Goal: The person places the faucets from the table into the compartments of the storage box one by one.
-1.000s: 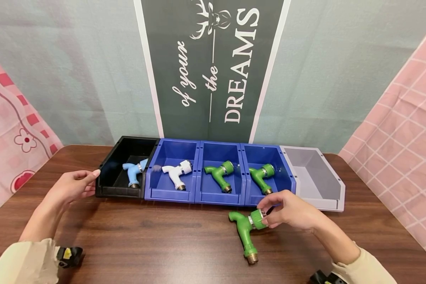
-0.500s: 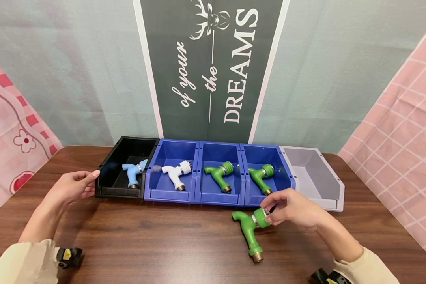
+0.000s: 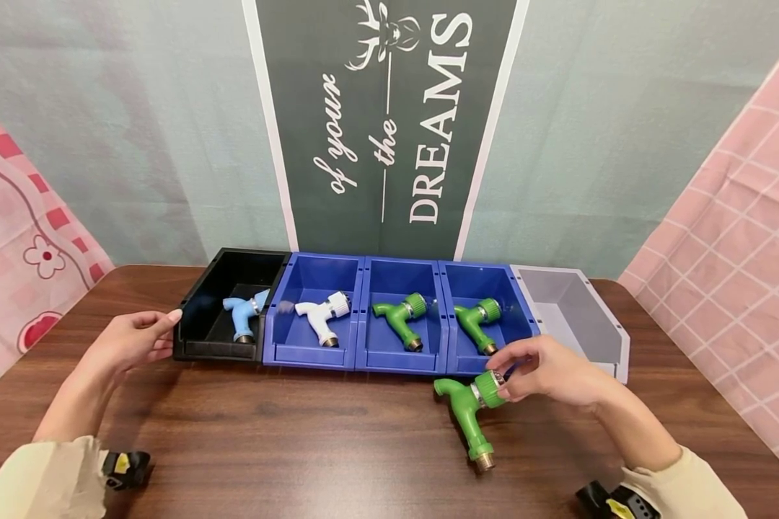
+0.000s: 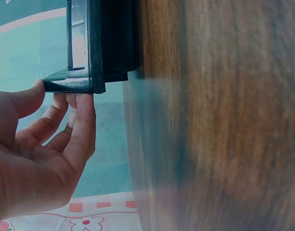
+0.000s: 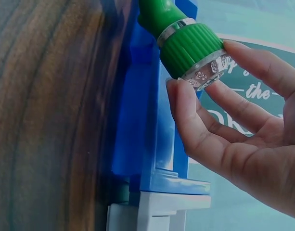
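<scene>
My right hand (image 3: pixel 545 371) pinches a green plastic tap (image 3: pixel 469 411) by its ribbed knob (image 5: pixel 193 48), thumb and fingertips at the knob's clear end. The tap is in front of the rightmost blue bin (image 3: pixel 516 357), its brass threaded end pointing toward me. At the far left, my left hand (image 3: pixel 132 342) holds the outer side of a black bin (image 3: pixel 195 349); in the left wrist view the thumb (image 4: pixel 34 98) touches the rim's edge and fingertips press the wall. A blue tap (image 3: pixel 241 317) lies in the black bin.
Joined in the row are a blue bin (image 3: pixel 279 353) with a white tap (image 3: pixel 321 317), a middle blue bin (image 3: pixel 396 360) with a green tap (image 3: pixel 400 321), the right blue bin with another green tap (image 3: pixel 478 324), and a grey bin (image 3: pixel 581 324). Fabric hangs behind the wooden table (image 3: pixel 285 440).
My right hand has carried the green tap rightward and a little toward the bins. My left hand stays at the black bin.
</scene>
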Motion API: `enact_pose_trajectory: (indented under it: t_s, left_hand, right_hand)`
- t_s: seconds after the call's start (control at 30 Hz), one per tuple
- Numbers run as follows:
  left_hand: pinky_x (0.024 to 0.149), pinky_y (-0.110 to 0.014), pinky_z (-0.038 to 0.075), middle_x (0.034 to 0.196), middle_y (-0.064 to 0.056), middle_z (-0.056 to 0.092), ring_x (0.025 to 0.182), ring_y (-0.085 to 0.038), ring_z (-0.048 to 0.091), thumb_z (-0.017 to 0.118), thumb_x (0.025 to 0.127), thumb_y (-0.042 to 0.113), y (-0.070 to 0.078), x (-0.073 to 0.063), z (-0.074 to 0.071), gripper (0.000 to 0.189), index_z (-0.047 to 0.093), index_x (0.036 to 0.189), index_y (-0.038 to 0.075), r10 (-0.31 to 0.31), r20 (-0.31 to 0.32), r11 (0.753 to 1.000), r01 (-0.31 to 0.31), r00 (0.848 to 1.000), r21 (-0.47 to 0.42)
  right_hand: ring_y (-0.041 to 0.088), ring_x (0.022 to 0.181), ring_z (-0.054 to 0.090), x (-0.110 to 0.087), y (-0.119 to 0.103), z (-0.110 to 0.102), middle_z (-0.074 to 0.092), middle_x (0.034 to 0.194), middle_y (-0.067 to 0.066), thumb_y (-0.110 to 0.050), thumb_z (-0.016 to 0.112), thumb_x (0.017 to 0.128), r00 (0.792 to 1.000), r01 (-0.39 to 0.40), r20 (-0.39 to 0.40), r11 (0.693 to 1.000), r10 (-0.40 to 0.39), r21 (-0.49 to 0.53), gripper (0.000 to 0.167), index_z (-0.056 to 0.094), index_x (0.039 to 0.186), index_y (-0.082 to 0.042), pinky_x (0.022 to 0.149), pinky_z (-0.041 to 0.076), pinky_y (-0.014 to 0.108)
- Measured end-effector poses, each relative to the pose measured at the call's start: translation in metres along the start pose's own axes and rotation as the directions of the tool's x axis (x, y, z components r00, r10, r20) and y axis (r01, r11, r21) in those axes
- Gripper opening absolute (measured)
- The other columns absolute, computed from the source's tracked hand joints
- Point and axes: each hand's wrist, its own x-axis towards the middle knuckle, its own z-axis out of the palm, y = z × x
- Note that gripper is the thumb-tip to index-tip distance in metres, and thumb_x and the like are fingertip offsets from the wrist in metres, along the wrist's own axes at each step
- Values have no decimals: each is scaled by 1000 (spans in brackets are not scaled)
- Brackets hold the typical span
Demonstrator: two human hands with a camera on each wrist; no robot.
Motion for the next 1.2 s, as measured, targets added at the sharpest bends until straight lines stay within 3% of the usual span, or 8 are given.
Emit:
enact_pose_trajectory:
  t_s: [0.6, 0.87, 1.2]
  left_hand:
    - [65, -24, 54, 79, -1, 51, 68, -7, 54, 45, 95, 34, -2, 2, -1, 47, 50, 102, -12, 14, -2, 1000, -14, 1000, -19]
    - [66, -25, 54, 77, -1, 52, 67, -7, 56, 43, 96, 33, -1, 0, -1, 49, 47, 107, -15, -3, 10, 1000, 3, 1000, 0]
    - [65, -22, 53, 75, 0, 52, 66, -6, 56, 42, 97, 33, 0, -2, -1, 43, 54, 97, -9, 8, 19, 1000, -8, 1000, 7]
  right_hand:
    - [10, 71, 62, -4, -12, -11, 66, 79, 5, 1, 65, 78, 1000, -23, -19, 1000, 23, -21, 33, 54, 106, 15, 64, 52, 26]
    - [8, 70, 60, -10, -14, -20, 65, 77, 2, 3, 63, 80, 999, 7, -33, 999, -9, -51, 30, 54, 106, 15, 62, 52, 25]
    - [12, 77, 63, -16, -13, -35, 66, 85, 4, 5, 60, 81, 998, 2, -59, 999, -5, -48, 25, 57, 106, 10, 71, 53, 28]
